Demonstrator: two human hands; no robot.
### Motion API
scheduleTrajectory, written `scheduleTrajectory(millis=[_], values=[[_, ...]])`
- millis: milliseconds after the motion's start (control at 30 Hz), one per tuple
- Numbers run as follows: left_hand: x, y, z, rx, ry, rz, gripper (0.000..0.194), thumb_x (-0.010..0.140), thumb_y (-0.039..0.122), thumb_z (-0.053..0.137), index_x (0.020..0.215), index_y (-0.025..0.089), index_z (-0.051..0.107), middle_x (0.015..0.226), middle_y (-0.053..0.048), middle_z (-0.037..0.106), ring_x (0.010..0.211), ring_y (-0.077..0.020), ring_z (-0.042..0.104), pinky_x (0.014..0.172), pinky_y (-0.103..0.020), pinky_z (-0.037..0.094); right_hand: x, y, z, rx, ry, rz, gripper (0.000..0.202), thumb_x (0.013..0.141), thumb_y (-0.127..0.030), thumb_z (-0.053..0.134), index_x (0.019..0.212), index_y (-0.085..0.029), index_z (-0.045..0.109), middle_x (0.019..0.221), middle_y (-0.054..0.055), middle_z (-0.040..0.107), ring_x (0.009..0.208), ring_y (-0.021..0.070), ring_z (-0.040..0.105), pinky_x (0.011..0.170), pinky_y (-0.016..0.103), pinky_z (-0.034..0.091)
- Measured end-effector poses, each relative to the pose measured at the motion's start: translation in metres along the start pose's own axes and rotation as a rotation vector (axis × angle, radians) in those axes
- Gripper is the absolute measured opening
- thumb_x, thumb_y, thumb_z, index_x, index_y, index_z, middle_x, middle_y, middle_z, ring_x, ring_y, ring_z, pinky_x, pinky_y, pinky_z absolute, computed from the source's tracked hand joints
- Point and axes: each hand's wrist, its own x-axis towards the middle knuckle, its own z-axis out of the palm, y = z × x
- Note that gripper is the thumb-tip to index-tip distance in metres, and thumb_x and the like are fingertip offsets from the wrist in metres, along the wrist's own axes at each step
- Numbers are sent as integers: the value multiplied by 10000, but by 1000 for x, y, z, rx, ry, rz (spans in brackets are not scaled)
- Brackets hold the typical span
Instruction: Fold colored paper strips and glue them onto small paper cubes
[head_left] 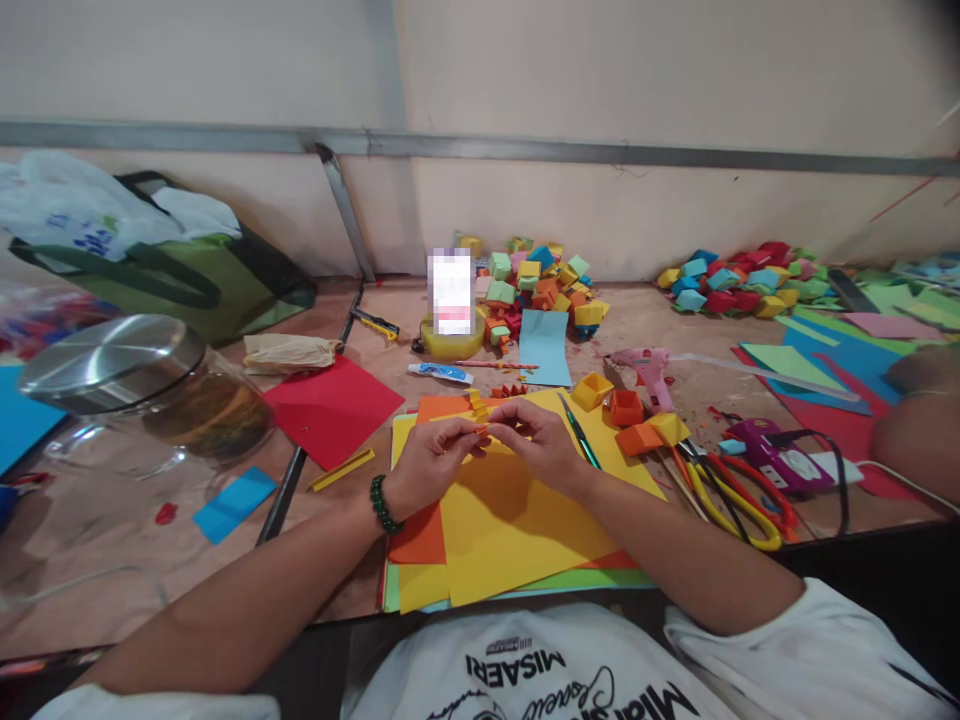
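My left hand and my right hand meet over a stack of coloured paper sheets, fingertips pinched together. Between them is a small orange paper piece, mostly hidden by the fingers. Yellow paper tops the stack, with orange paper showing at its left. Just beyond the fingers lie a folded yellow strip and a zigzag-folded dark orange strip. A green pen rests right of my right hand. Folded yellow box and orange box pieces sit beyond it.
At right are a pink glue gun, yellow-handled scissors and a purple device. Piles of folded paper cubes line the wall. A lidded glass jar and green bag stand left. Another person's arm reaches in at right.
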Motion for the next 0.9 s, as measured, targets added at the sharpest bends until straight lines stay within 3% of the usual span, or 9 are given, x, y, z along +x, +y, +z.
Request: scheduleTrajectory(millis=[133, 267, 400, 533, 667, 800, 900], values=[[-1, 0, -1, 122, -46, 69, 241, 847, 376, 591, 844, 146, 662, 767, -60, 721, 685, -155, 675, 627, -252, 542, -2, -8, -2, -65, -48, -29, 207, 852, -364, 618, 751, -184, 629, 703, 12, 626, 625, 112, 545, 566, 230, 436], [-2, 3, -3, 244, -56, 149, 284, 857, 410, 575, 734, 158, 621, 659, -31, 684, 609, -129, 626, 560, -211, 475, -5, -12, 1, 54, -89, 74, 273, 837, -429, 631, 736, -177, 618, 637, -7, 585, 567, 98, 498, 533, 223, 403], [-3, 10, -5, 313, -75, 190, 328, 891, 354, 515, 624, 170, 560, 553, 6, 613, 513, -92, 542, 520, -189, 409, -2, -9, -3, 203, -267, 158, 358, 820, -527, 619, 790, -170, 598, 694, 0, 578, 606, 106, 511, 560, 232, 421], [-3, 12, -7, 353, -142, 200, 357, 875, 351, 515, 567, 173, 495, 500, 25, 542, 482, -84, 473, 485, -189, 354, 1, -11, -13, 16, -427, 37, 299, 894, -451, 529, 788, -174, 564, 689, -4, 535, 617, 108, 475, 551, 226, 386], [2, 5, -4, 279, -190, 92, 368, 880, 419, 494, 606, 172, 512, 524, 13, 571, 483, -90, 492, 478, -191, 371, 0, -14, -16, -257, -331, -154, 211, 907, -307, 489, 742, -178, 519, 638, -14, 500, 574, 103, 415, 540, 230, 341], [4, 4, -5, 288, -145, 67, 296, 868, 409, 521, 697, 171, 559, 574, 12, 598, 528, -104, 538, 514, -196, 407, -3, -11, -10, -309, -201, -140, 196, 915, -266, 468, 746, -180, 518, 649, -13, 516, 566, 100, 428, 548, 228, 350], [3, 8, -8, 380, -133, 128, 306, 897, 357, 478, 654, 177, 524, 569, 16, 578, 534, -101, 518, 518, -194, 384, -4, -10, -8, -298, -226, -123, 177, 917, -264, 468, 780, -181, 542, 689, -5, 546, 588, 101, 459, 559, 221, 371]])
